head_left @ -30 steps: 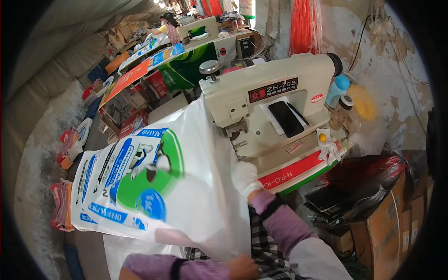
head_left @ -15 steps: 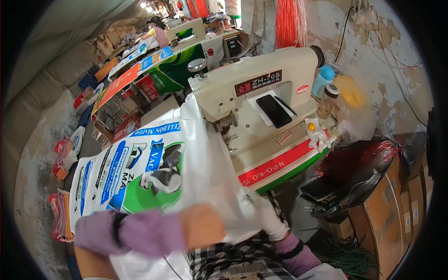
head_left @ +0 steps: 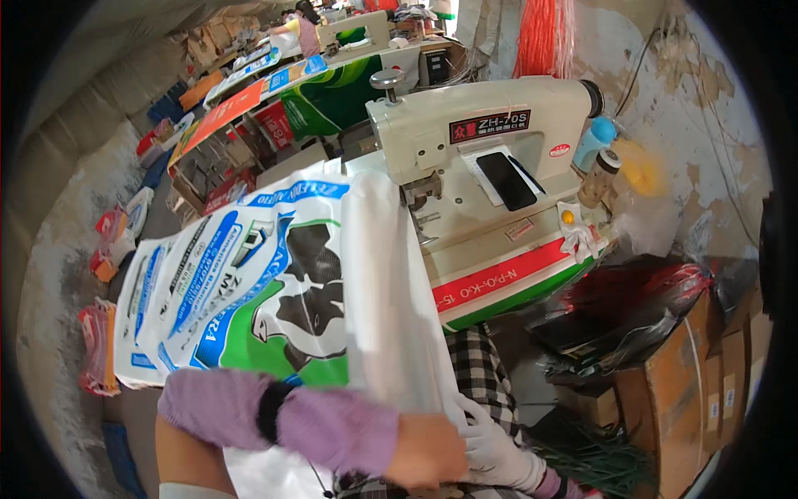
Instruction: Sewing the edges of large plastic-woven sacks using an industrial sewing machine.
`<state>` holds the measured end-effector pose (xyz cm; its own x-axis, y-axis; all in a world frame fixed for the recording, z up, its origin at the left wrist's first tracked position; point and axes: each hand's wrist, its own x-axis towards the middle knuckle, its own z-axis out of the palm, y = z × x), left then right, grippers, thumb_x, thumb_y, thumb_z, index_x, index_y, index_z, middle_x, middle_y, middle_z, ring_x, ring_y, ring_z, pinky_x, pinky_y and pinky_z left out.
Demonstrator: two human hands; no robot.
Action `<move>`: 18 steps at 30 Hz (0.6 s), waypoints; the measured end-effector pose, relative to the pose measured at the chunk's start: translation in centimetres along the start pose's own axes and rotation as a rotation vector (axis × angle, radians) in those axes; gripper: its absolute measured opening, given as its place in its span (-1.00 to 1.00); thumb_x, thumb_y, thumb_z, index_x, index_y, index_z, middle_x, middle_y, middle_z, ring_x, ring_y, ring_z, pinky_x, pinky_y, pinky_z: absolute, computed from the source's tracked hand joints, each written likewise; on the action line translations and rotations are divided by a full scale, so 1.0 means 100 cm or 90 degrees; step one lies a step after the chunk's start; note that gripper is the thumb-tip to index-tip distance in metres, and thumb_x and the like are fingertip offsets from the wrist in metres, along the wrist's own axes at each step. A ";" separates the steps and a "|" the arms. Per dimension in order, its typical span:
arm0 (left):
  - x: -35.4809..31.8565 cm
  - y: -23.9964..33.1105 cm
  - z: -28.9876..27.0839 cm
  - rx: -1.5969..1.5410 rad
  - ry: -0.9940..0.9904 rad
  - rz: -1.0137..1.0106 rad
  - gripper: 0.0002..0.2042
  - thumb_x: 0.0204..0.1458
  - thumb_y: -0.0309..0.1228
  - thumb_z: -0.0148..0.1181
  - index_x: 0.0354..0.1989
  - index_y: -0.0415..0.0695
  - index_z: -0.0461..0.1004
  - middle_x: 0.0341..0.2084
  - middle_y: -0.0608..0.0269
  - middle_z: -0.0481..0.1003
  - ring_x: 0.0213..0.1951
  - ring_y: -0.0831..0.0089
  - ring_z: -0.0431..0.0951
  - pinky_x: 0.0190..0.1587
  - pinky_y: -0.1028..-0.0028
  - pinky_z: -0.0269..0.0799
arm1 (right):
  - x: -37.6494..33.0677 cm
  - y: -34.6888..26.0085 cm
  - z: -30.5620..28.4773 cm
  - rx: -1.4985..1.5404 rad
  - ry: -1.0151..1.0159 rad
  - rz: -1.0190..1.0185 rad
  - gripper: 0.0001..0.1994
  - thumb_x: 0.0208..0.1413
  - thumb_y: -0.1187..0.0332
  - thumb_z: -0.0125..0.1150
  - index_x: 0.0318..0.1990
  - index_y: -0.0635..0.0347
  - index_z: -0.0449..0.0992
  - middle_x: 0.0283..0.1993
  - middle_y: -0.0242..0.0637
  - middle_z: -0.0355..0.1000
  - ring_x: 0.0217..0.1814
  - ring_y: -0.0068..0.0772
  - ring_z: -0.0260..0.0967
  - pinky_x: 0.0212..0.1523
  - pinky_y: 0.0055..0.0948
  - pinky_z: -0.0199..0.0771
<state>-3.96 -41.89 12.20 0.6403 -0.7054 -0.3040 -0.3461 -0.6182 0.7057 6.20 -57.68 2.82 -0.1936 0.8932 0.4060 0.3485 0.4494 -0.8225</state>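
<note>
A large white printed sack [head_left: 312, 291], with blue bands and a black-and-white cow on green, lies across my lap and the machine's left side. Its plain white side fold [head_left: 395, 291] runs beside the needle area of a cream sewing machine [head_left: 490, 121]. Across the sack's near part reaches my left arm in a purple sleeve; my bare left hand [head_left: 428, 452] is blurred at the near right corner, its fingers not readable. My right hand [head_left: 497, 449], in a white glove, is closed on the sack's right edge, close beside the left.
A black phone [head_left: 505, 180] and a pen [head_left: 527, 175] lie on the machine bed. Right of them stand a brown-tinted bottle [head_left: 598, 179] and a blue cup [head_left: 595, 143]. Cardboard boxes [head_left: 677, 399] fill the right. Another person [head_left: 306, 37] works at a far table.
Both hands have come together at the sack's near right corner, the left moving right and nearer. The sack's printed face has slid and spread toward me. The view has shifted slightly.
</note>
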 end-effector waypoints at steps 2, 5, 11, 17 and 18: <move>0.011 -0.060 0.022 -0.105 0.064 0.014 -0.60 -0.21 -0.08 0.30 -0.38 -0.21 0.56 -0.45 -0.07 0.51 -0.30 -0.05 0.52 -0.22 0.12 0.39 | -0.021 0.001 0.017 -0.013 0.004 0.075 -0.82 -0.07 0.29 0.34 -0.26 -0.01 0.63 -0.25 -0.34 0.53 -0.01 -0.18 0.43 0.28 0.01 0.01; 0.009 -0.159 0.024 -0.097 -0.137 -0.074 -0.44 -0.12 0.14 0.22 -0.48 -0.25 0.56 -0.54 -0.12 0.52 -0.43 0.00 0.52 -0.31 0.20 0.39 | -0.042 0.015 0.040 0.073 0.045 0.201 -0.84 -0.06 0.35 0.35 -0.28 0.11 0.62 -0.27 -0.26 0.53 -0.07 -0.15 0.42 0.08 -0.26 0.27; -0.163 -0.143 -0.070 0.156 0.066 -0.684 -0.36 -0.05 0.22 0.05 -0.47 -0.27 0.58 -0.47 -0.08 0.55 -0.37 0.09 0.56 -0.25 0.23 0.43 | 0.013 0.093 0.020 -0.030 0.126 0.243 -0.72 -0.01 0.16 0.31 -0.31 0.22 0.57 -0.44 -0.17 0.45 -0.36 -0.30 0.45 -0.25 -0.31 0.42; -0.241 -0.042 -0.130 0.192 0.350 -1.116 -0.40 -0.02 0.11 0.10 -0.14 -0.28 0.52 -0.37 0.03 0.58 -0.25 0.08 0.58 -0.11 0.31 0.46 | 0.115 0.180 -0.028 -0.206 0.121 0.178 -0.68 -0.08 0.22 0.37 -0.36 0.34 0.51 -0.51 -0.07 0.36 -0.48 -0.18 0.35 -0.43 -0.30 0.31; -0.232 -0.018 -0.117 0.216 0.491 -1.131 -0.45 0.01 0.04 0.13 -0.13 -0.28 0.52 -0.34 0.03 0.57 -0.22 0.09 0.57 -0.09 0.31 0.45 | 0.129 0.186 -0.035 -0.246 0.136 0.138 -0.69 -0.08 0.22 0.36 -0.44 0.35 0.50 -0.54 -0.07 0.32 -0.50 -0.15 0.33 -0.46 -0.24 0.28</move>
<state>-10.20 -20.40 25.48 0.4316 0.9008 -0.0475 0.8813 -0.4323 -0.1907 13.41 -37.73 -5.83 0.0989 0.9322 0.3482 0.6829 0.1910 -0.7051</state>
